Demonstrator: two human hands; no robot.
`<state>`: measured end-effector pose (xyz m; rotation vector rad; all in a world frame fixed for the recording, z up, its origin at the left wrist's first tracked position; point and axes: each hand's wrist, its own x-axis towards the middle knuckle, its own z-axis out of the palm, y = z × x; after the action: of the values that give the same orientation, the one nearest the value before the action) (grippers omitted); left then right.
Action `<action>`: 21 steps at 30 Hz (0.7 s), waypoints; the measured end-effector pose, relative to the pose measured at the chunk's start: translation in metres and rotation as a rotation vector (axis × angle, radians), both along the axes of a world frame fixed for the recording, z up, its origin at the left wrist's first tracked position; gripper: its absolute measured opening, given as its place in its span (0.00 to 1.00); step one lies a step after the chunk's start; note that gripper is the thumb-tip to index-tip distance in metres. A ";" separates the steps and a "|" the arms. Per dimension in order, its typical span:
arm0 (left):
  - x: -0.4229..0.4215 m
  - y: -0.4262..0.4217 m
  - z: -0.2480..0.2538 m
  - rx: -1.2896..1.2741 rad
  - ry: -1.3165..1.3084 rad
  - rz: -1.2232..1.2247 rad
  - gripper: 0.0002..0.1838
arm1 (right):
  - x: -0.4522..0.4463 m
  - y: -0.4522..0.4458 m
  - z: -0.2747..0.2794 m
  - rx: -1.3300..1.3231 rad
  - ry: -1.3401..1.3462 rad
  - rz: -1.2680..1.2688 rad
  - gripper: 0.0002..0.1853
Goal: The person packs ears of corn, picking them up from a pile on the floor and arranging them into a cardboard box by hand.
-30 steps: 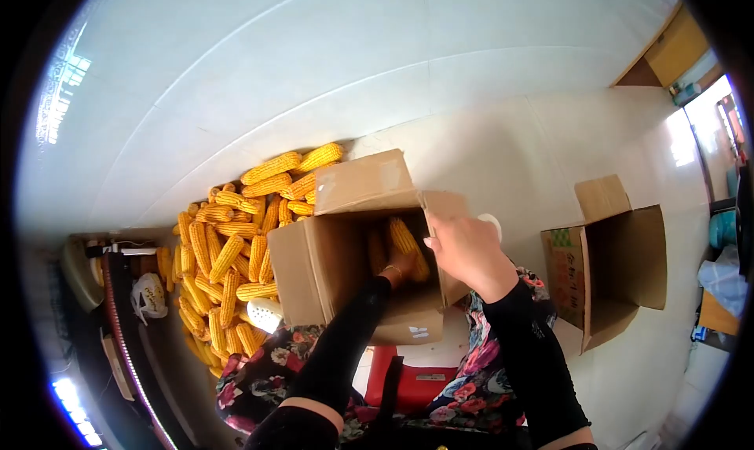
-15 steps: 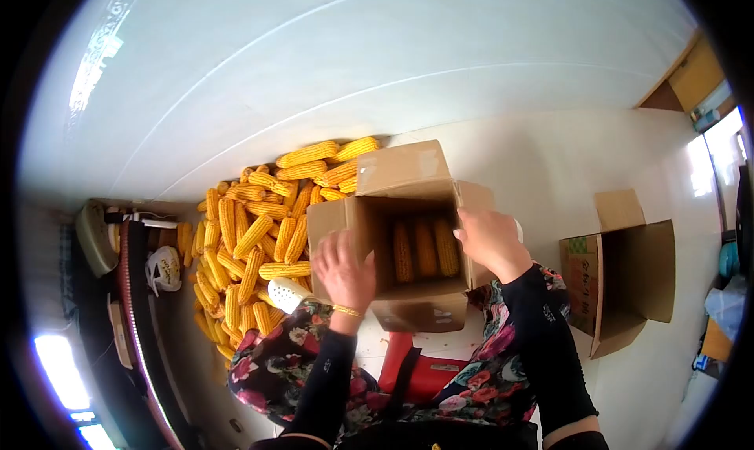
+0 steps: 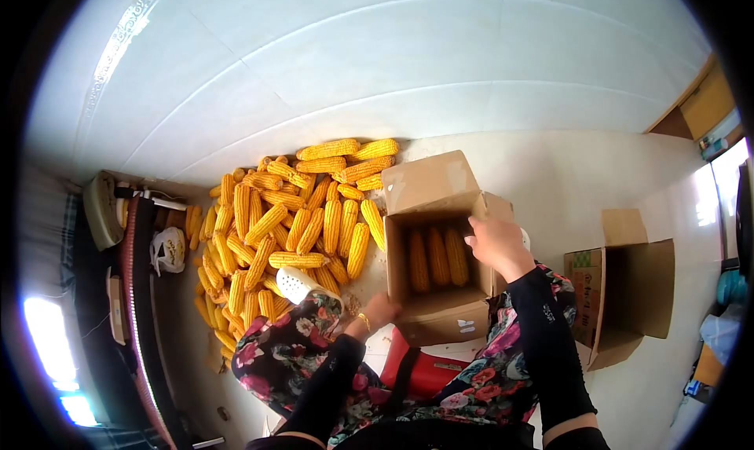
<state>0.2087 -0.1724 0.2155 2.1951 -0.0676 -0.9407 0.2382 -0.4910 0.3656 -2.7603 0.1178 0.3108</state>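
A cardboard box [image 3: 437, 324] with its top flaps spread stands between my knees. Three ears of corn [image 3: 437, 257] lie side by side on its bottom. My right hand [image 3: 500, 246] grips the box's right side by the flap, thumb toward the inside. At the near left corner of the box, my left hand [image 3: 379, 312] is closed against the cardboard, its fingertips partly hidden and blurred. The left flap is out of sight. To the left of the box spreads a large heap of yellow corn ears [image 3: 271, 222].
A second open cardboard box [image 3: 585, 293] lies on the floor at the right. A white perforated shoe [image 3: 294, 283] touches the heap. Under me is a red seat [image 3: 424, 371]. A white plastic bag [image 3: 167, 250] sits at the left, and a pale wall [image 3: 393, 49] rises beyond.
My left hand has dropped from the left flap to the near left corner, and that flap no longer shows. The box has turned slightly and shifted right, uncovering more corn. My right hand stays at the right side.
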 end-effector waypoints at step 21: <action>0.083 0.096 -0.133 0.379 -0.201 0.329 0.21 | 0.004 0.011 0.016 -0.016 0.139 0.057 0.22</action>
<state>0.2922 -0.0767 0.0823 2.5390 0.3964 -0.5809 0.2423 -0.4801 0.3817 -2.7594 0.0778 0.5190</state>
